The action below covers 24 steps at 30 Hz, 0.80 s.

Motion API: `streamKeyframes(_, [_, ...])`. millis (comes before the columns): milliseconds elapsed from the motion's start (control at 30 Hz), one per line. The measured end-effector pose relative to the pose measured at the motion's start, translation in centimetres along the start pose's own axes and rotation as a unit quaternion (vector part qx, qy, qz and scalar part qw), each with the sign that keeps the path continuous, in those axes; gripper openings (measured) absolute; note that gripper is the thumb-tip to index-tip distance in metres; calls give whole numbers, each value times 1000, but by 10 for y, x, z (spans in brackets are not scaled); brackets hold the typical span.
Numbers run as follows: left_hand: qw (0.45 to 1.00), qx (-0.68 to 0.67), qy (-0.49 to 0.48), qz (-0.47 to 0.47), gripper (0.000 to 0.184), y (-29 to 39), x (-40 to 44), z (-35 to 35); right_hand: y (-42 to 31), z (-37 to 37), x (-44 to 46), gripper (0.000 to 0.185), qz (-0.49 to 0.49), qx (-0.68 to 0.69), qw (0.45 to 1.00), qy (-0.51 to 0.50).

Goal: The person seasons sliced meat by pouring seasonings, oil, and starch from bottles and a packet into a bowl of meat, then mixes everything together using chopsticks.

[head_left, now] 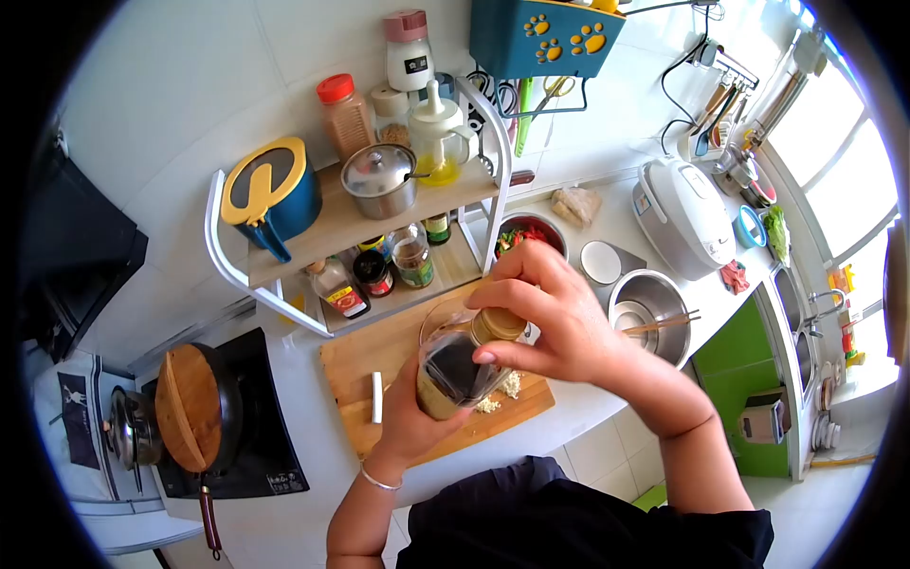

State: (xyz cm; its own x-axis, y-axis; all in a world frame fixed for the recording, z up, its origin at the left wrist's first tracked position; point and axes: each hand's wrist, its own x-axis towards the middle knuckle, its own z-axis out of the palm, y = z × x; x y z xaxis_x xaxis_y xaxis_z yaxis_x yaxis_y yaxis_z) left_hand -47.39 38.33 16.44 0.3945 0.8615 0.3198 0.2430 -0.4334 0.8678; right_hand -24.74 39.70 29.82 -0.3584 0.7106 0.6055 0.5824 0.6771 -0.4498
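My left hand point(417, 422) is wrapped round the body of a squarish clear bottle point(460, 372) with dark contents, held tilted above the wooden cutting board point(353, 358). The fingers and thumb of my right hand point(564, 322) close round its gold cap point(500, 325). Whether the cap is loose or still seated on the neck, I cannot tell. Partly hidden behind the bottle is the rim of a clear glass bowl point(438, 313). Chopped pale bits point(512, 384) lie on the board by the bottle, and a white strip point(377, 396) lies to the left.
A two-tier rack point(318, 228) with jars and bottles stands behind the board. To the left, a lidded wok point(194, 408) sits on the black stove. On the right are a steel bowl point(649, 308) with chopsticks, a bowl of chopped peppers point(526, 230) and a rice cooker point(678, 218).
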Motion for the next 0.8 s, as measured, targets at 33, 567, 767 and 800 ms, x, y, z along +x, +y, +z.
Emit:
streamKeyframes(33, [999,-1,-45,-24,88,7,-7,-6,0,-2,0,36,-45,-76,995,-36])
streamKeyframes(567, [988,34,28,-149,80,-19,-83,-9,50,92,-55,46,388,624,676,-51])
streamKeyframes(767, [977,93,142,-129,83,-36,-85,19,-8,181,-141,123,254,357,898,34])
streamKeyframes(800, [967,109,145,-176,85,-31,-86,27,-19,191,-138,128,263,364,891,66])
